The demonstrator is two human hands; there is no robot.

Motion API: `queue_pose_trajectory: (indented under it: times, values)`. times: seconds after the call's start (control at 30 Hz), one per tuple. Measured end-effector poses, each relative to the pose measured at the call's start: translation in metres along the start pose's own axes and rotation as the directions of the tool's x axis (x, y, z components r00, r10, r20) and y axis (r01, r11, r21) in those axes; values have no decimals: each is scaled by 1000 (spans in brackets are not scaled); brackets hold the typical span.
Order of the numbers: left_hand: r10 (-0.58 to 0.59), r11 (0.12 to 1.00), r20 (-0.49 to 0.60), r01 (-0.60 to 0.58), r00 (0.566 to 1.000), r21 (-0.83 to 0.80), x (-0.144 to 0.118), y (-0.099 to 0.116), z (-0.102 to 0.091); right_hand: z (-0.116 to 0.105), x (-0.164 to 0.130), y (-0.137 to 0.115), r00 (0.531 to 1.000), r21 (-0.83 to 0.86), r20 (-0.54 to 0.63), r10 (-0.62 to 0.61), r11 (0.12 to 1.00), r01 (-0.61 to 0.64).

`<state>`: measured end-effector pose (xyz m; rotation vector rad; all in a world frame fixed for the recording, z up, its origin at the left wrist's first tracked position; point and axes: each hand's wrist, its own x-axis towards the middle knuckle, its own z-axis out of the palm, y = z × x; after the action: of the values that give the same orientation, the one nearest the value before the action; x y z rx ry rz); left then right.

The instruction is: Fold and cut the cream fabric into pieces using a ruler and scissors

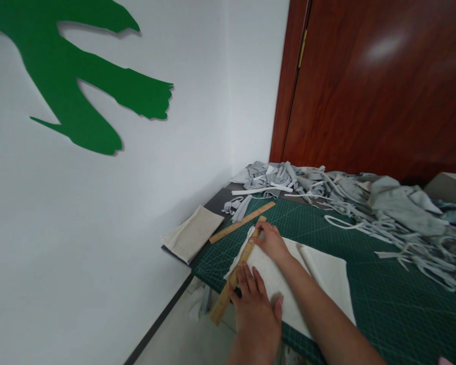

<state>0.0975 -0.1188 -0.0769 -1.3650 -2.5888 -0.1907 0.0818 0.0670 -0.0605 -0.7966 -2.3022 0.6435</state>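
Big red-brown door (383,86) fills the upper right, a green wall shape (83,86) the upper left. Low in the frame, the bench (220,200) carries a green cutting mat (383,284), grey fabric scraps (365,197) heaped along its far edge. White cloth (327,274) lies at lower centre. Wooden ruler (235,276) runs along its left edge. Left hand (256,309) presses flat, open grip, a dark tool under it. Right hand (271,241), fingers down, pins the ruler's far end.
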Motion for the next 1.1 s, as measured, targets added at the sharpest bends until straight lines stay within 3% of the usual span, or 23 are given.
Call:
queue_pose_trajectory:
  times: [0.2, 0.4, 0.63, 0.93, 1.1]
  values:
    - [24, 1000, -18, -24, 1000, -11, -2, -5, 5, 1, 0, 1, 1000, -5, -6, -3, 1000, 3]
    - [76, 997, 23, -76, 997, -21, 1, -8, -13, 2, 1, 2, 1000, -2, -10, -2, 1000, 2]
    - [-2, 1000, 77, 0, 997, 25, 15, 9, -35, 3, 0, 2, 1000, 24, -18, 19, 1000, -19]
    - [-12, 1000, 48, 12, 999, -14, 29, 19, -34, 1, 0, -2, 999, 66, -11, 48, 997, -47]
    - [-33, 999, 118, 35, 992, -13, 41, 22, -41, 1, 1, -3, 998, 77, -6, 65, 995, -64]
